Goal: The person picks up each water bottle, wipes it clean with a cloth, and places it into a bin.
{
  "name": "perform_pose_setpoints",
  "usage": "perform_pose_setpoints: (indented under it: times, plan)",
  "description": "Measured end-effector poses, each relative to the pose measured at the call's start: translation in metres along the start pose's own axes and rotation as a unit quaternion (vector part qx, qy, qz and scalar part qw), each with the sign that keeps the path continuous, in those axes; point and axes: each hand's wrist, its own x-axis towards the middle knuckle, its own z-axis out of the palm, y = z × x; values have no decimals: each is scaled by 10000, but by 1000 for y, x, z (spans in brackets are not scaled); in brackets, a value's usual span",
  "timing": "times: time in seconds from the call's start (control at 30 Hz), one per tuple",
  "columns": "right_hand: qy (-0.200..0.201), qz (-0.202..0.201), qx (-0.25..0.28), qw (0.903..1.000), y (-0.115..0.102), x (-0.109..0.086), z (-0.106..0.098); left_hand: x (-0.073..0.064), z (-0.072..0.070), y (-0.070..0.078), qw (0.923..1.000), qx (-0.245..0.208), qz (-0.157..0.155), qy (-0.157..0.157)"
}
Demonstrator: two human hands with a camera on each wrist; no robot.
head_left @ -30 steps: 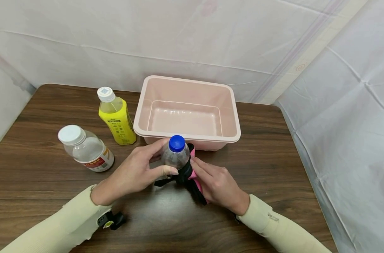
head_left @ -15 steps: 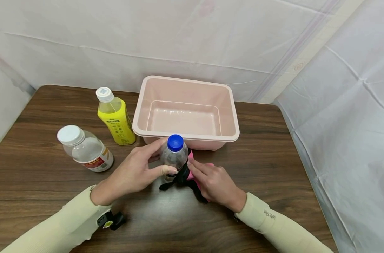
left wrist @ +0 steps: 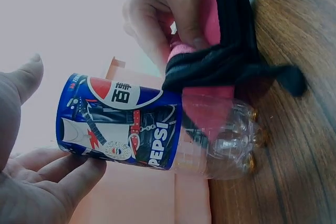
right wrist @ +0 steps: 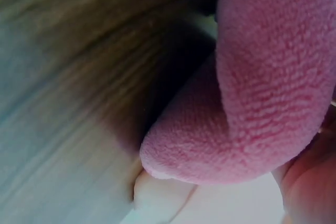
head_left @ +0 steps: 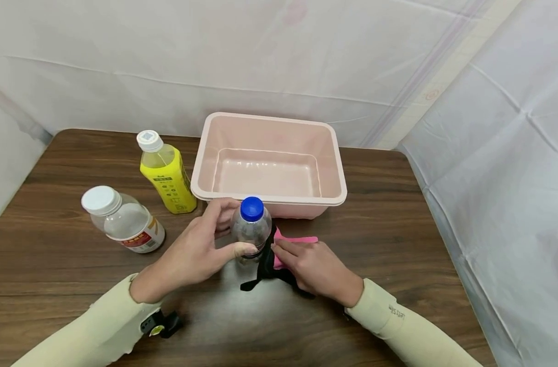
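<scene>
A clear plastic bottle with a blue cap [head_left: 252, 209] and a blue Pepsi label [left wrist: 118, 121] stands upright in front of the pink bin. My left hand [head_left: 194, 255] holds it from the left, fingers behind and thumb in front. Close on its right side, my right hand [head_left: 313, 267] pinches a folded pink cloth with black edging [left wrist: 210, 61]. A black end of the cloth [head_left: 249, 285] trails onto the table. Fuzzy pink fabric [right wrist: 273, 77] fills much of the right wrist view. Part of the cloth hides under the right hand.
A pink plastic bin [head_left: 265, 196] sits behind the hands. Left of it stand a bottle with a yellow label [head_left: 171, 183] and a wide clear bottle with a white cap [head_left: 129, 224]. White sheeting [head_left: 242, 56] hangs behind the wooden table [head_left: 389, 214].
The cloth has come away from the bottle's front toward the right, its black end shifting right and nearer. More pink shows beyond the right hand. The left hand keeps its hold.
</scene>
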Motion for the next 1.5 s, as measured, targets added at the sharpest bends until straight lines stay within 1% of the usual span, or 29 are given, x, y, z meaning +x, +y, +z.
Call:
perform_pose_setpoints:
  times: [0.07,0.2,0.33,0.43,0.57,0.8,0.93,1.07,1.2,1.27,1.33,1.5]
  plan:
    - [118,-6,135,9998,2,-2,-3,0,-1,1,10000,-47,-16,-11]
    - [677,-66,557,9961,4,-7,-8,-2,-2,1,10000,-85,23,-34]
    - [1194,-285,786,9893,5,-9,-10,-5,-2,1,9997,-182,88,120]
    - [1414,-266,907,9854,5,-9,-14,-6,-3,0,9994,-205,162,220]
    - [1634,-132,1096,9804,4,-9,-20,-7,-3,-2,9993,-89,274,229]
    - [2022,-151,1225,9715,3,-5,-28,-9,-3,-5,9993,78,335,172]
    - [2135,-158,1186,9696,3,-2,-28,-9,-2,-3,9997,-73,222,106]
    - [2192,-185,1157,9686,2,-1,-28,-7,1,0,9998,-165,-62,77]
    - [2180,-198,1095,9696,0,0,-28,-4,5,2,9995,-156,-216,161]
    - [2214,-188,1041,9694,0,0,-28,-3,6,2,9994,-202,-171,217]
    - [2329,-187,1022,9669,0,1,-31,-3,6,2,9993,-250,-98,262]
    - [2826,-253,926,9544,-1,9,-46,-4,4,2,9989,-384,68,242]
